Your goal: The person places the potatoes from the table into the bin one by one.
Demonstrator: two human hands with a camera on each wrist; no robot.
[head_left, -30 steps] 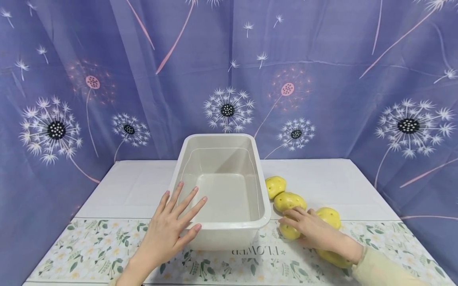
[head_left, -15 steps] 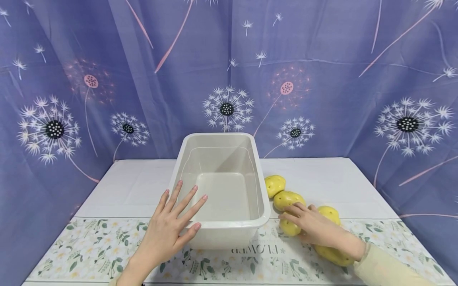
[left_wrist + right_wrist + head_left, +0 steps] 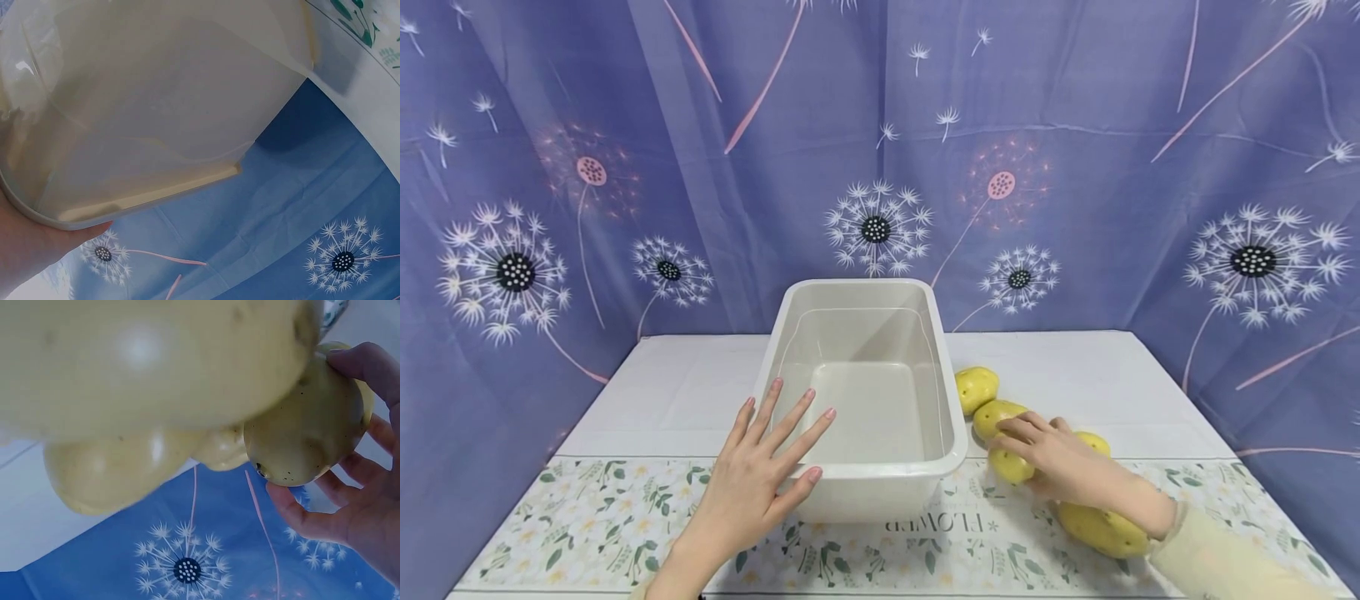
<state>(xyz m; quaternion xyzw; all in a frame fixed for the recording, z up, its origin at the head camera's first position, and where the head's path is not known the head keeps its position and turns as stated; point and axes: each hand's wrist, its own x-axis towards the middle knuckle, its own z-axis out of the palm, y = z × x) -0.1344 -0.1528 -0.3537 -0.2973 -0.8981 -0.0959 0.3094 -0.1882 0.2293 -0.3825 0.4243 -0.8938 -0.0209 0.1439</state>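
- Key relation: the held potato (image 3: pixel 1011 467) lies right of the tub (image 3: pixel 880 496), apart from it and near its near right corner; in my judgement, any move between the two turns on this offset to the left, over the right rim.
- Right hand (image 3: pixel 1067 467): reaches in from the right, with fingers and thumb closed around the held potato, which sits at its left end. This hand is the nearer one.
- Left hand (image 3: pixel 741 487): fingers straight and spread apart over the tub's near left corner, on the opposite side from the potatoes.
- Axes: the tub's long side runs near to far; the potato's long axis cannot be told, being partly covered.
- Neighbours: two potatoes on the far side, the far potato (image 3: pixel 977 390) just beside the tub; another partly behind the right hand; the near potato (image 3: pixel 1103 530) beneath the wrist.
- Right wrist view: shows the grip, thumb and fingers on opposite sides, hidden from above; dark specks mark the skin.
- Head view alone: shows the tub's bare floor. Clearance of the held potato above the worktop (image 3: pixel 1037 358) cannot be told.
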